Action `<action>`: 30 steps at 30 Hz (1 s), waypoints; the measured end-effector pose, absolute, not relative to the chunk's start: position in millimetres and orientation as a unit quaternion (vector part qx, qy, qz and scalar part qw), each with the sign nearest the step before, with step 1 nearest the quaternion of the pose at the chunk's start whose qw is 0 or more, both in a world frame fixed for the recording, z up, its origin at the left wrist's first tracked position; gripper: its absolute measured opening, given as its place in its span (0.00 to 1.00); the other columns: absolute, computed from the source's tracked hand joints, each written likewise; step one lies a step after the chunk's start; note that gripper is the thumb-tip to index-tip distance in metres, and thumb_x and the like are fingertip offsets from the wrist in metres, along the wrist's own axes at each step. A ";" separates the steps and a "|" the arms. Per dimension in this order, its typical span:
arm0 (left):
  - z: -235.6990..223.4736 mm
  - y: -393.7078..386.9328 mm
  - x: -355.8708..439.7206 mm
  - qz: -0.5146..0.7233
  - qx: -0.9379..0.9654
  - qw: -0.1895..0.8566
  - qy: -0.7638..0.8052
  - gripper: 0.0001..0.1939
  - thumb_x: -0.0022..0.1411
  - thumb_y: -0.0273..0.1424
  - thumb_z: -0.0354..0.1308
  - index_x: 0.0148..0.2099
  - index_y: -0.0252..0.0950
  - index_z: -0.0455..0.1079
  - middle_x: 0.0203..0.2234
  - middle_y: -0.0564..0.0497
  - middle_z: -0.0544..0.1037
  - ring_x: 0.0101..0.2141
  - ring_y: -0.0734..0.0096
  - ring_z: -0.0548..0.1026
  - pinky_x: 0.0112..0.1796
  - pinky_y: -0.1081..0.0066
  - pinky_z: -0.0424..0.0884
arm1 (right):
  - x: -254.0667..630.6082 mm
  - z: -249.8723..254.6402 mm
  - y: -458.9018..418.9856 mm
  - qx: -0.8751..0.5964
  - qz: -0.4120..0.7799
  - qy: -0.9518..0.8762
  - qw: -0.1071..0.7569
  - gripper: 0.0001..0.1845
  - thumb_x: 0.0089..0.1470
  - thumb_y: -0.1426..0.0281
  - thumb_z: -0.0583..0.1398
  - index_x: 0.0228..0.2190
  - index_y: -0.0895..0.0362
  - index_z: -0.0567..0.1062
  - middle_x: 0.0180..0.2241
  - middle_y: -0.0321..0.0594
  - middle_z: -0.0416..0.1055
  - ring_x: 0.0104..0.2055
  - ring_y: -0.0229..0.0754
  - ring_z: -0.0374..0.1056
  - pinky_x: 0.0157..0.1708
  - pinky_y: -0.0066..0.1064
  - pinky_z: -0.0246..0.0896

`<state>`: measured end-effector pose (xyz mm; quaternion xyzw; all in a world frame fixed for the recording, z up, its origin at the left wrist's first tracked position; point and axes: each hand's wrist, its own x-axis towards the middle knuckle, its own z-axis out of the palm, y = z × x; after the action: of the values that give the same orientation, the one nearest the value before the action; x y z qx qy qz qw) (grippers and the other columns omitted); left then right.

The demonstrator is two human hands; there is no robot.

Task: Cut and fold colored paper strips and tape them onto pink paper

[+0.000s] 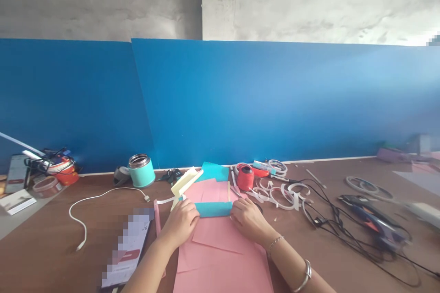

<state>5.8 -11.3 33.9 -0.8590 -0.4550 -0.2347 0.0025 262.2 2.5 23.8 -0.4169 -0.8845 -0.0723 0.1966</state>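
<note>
A blue paper strip (pixel 213 209) lies crosswise over pink paper sheets (pixel 220 265) in front of me. My left hand (pixel 182 220) is closed on the strip's left end, fingers curled. At the right end, my right hand (pixel 250 219) is closed on the same strip; its fingertips are partly hidden. Beyond the strip are more pink paper (pixel 208 191), a folded pale yellow paper (pixel 186 181) and a blue sheet (pixel 215 171). A bracelet and a bangle circle my right wrist and forearm.
A phone (pixel 129 249) and a white cable (pixel 84 201) lie left, with a turquoise flask (pixel 141 171) behind. Right are a red round object (pixel 245 177), white paper rings (pixel 282 197), black cables (pixel 338 219) and a blurred dark tool (pixel 374 224). A blue partition (pixel 261 100) closes the back.
</note>
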 end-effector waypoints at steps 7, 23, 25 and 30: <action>31.3 -15.1 4.8 -0.243 -0.832 -0.055 -0.496 0.12 0.57 0.22 0.48 0.27 0.38 0.70 0.26 0.51 0.73 0.34 0.66 0.69 0.37 0.65 0.64 | 259.7 34.5 -4.5 -0.475 0.037 -0.855 0.205 0.10 0.54 0.77 0.52 0.26 0.56 0.69 0.29 0.38 0.67 0.35 0.41 0.64 0.32 0.29 0.53; 23.8 -3.9 12.5 -0.259 -0.758 -0.053 -0.597 0.04 0.52 0.24 0.54 0.27 0.37 0.66 0.28 0.51 0.74 0.36 0.62 0.70 0.39 0.62 0.63 | 249.9 21.4 9.2 -0.551 0.087 -0.776 0.295 0.10 0.43 0.82 0.54 0.19 0.57 0.68 0.25 0.38 0.67 0.33 0.41 0.60 0.31 0.29 0.53; 26.0 -5.2 13.5 -0.259 -0.766 -0.036 -0.588 0.06 0.52 0.23 0.54 0.32 0.38 0.68 0.31 0.50 0.74 0.38 0.61 0.69 0.39 0.62 0.62 | 249.7 24.5 7.3 -0.561 0.080 -0.775 0.279 0.09 0.43 0.81 0.55 0.25 0.56 0.71 0.28 0.39 0.68 0.35 0.43 0.61 0.32 0.29 0.53; 29.5 -8.2 18.4 -0.229 -0.844 0.003 -0.484 0.22 0.57 0.18 0.48 0.47 0.46 0.71 0.40 0.48 0.70 0.44 0.63 0.66 0.42 0.64 0.62 | 248.7 25.6 3.4 -0.458 -0.015 -0.868 0.188 0.24 0.51 0.81 0.53 0.46 0.47 0.70 0.40 0.41 0.66 0.41 0.44 0.59 0.39 0.33 0.51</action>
<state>18.4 -8.2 29.5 -0.8443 -0.4845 -0.2288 0.0034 248.7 3.4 25.6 -0.4583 -0.8685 -0.0152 0.1883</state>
